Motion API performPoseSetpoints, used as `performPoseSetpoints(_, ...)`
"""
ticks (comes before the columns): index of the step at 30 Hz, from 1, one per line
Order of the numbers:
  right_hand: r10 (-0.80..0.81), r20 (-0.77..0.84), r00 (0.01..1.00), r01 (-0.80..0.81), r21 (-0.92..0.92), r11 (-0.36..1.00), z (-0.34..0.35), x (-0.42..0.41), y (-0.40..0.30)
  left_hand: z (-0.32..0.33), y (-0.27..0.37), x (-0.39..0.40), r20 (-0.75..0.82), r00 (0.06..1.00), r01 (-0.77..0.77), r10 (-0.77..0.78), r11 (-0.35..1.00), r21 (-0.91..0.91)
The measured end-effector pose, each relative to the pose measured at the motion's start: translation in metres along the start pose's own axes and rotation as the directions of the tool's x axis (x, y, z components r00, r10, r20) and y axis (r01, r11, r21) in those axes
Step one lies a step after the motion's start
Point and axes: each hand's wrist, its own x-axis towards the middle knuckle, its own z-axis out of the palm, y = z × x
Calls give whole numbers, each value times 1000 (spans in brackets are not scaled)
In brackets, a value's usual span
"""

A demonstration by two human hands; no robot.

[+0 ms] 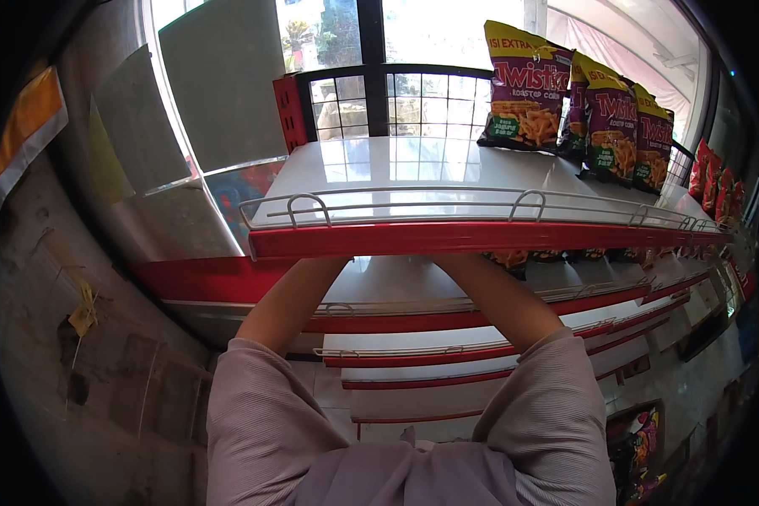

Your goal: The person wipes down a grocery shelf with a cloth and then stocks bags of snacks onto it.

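Both my hands are out of view, hidden under the top shelf (360,166); only my forearms show, reaching in beneath its red front strip (417,240). What they hold or touch cannot be seen. The second shelf (386,278) is white and lies under my forearms. On it, to the right of my right forearm, the lower parts of several snack bags (509,259) show below the strip. Purple and yellow Twistko roasted corn snack bags (525,95) stand upright at the right end of the top shelf.
A wire guard rail (417,205) runs along the top shelf's front edge. Further white shelves (417,338) with red fronts step down below. Red snack bags (715,177) stand at the far right. A stained wall (38,284) is on the left, and a gridded window (430,101) behind.
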Motion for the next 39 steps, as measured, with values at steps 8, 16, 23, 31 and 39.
performPoseSetpoints(8,89,26,996,-90,39,995,16,11,30,96,-88,-36,-149,985,-61,84,986,156)
performPoseSetpoints(16,-113,97,989,90,216,972,49,45,5,92,-180,-74,-263,951,-24,160,890,455)
performPoseSetpoints(23,-77,585,808,134,-54,990,39,-19,18,-163,53,-34,624,776,142,92,938,-315)
performPoseSetpoints(31,75,365,928,-74,-16,997,49,13,-27,-156,41,-58,498,865,228,-68,936,-269)
performPoseSetpoints(39,102,246,964,-163,243,956,78,49,-7,-133,0,-43,362,895,340,-259,923,-179)
